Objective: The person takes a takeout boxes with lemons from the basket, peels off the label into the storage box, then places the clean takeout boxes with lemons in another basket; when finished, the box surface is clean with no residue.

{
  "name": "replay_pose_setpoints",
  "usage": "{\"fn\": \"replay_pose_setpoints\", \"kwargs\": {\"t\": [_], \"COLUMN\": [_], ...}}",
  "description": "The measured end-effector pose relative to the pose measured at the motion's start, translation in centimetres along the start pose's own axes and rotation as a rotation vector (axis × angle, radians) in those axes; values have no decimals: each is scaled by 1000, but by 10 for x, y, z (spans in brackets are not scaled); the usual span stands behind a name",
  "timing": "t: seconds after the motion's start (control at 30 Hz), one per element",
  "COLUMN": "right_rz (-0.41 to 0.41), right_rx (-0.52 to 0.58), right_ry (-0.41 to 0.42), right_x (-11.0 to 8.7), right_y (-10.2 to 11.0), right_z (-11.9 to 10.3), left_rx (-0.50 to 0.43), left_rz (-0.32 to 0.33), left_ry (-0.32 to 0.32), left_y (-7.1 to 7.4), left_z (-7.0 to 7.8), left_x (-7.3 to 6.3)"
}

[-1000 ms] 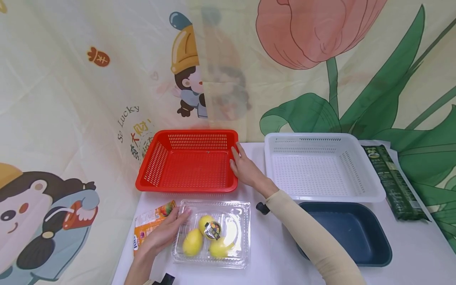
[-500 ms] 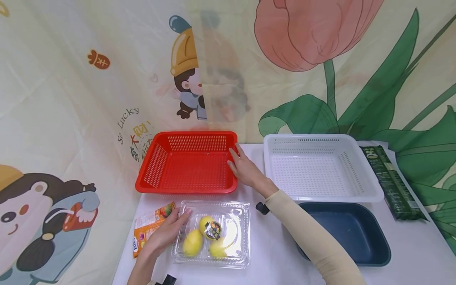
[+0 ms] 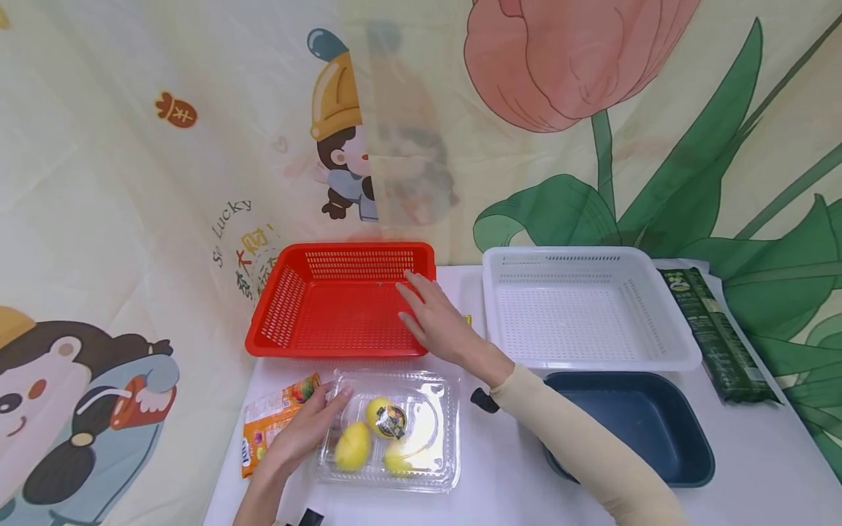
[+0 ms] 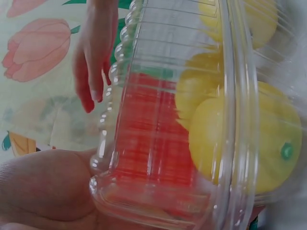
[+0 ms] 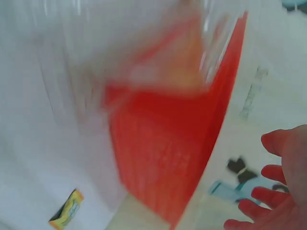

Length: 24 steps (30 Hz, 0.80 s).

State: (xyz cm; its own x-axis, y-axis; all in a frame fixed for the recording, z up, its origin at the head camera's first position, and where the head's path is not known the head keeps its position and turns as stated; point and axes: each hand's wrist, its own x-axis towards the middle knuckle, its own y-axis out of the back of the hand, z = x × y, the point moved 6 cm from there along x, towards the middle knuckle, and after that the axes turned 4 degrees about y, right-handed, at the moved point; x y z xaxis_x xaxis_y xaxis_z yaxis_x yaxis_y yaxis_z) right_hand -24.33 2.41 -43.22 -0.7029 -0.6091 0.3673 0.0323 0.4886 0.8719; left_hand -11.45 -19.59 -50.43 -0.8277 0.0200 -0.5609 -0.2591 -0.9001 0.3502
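Observation:
My left hand [image 3: 308, 427] holds the left side of a clear plastic clamshell box [image 3: 442, 478] on the table. Inside are three lemons [image 3: 353, 446], and a round dark label [image 3: 392, 421] is on the lid. The left wrist view shows my palm [image 4: 48, 184] against the box's ridged edge; some of the fingers are hidden. My right hand [image 3: 437, 321] hovers over the right end of the red basket [image 3: 335, 351], its fingers spread and holding nothing. In the right wrist view the box is a blur above that basket.
A white basket [image 3: 592, 364] stands at the back right, with a dark blue tub [image 3: 631, 424] in front of it. A green packet [image 3: 717, 336] lies at the far right. An orange packet [image 3: 263, 431] is beside my left hand. Behind my right hand shows a small yellow packet [image 5: 67, 210].
My right hand has come off the red basket's right rim and moved left, over the basket. A small yellow packet has come into sight behind it. My left hand stays at the box.

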Motion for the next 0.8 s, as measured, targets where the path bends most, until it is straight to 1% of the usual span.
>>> {"fn": "replay_pose_setpoints", "kwargs": {"t": [0.1, 0.27, 0.4, 0.6, 0.8], "right_rz": [-35, -150, -218, -267, -326], "right_rx": [-9, 5, -4, -11, -69], "right_ry": [86, 178, 254, 341, 419], "right_x": [-9, -27, -41, -59, -76], "right_y": [-2, -12, -18, -23, -33], "right_z": [-21, -49, -67, -89, -102], "left_rx": [-2, 12, 13, 13, -2], "left_rz": [-1, 2, 5, -4, -16], "left_ry": [9, 8, 11, 2, -2], "left_y": [0, 1, 1, 0, -1], "left_z": [-1, 0, 1, 2, -1], "left_x": [0, 0, -1, -1, 2]}}
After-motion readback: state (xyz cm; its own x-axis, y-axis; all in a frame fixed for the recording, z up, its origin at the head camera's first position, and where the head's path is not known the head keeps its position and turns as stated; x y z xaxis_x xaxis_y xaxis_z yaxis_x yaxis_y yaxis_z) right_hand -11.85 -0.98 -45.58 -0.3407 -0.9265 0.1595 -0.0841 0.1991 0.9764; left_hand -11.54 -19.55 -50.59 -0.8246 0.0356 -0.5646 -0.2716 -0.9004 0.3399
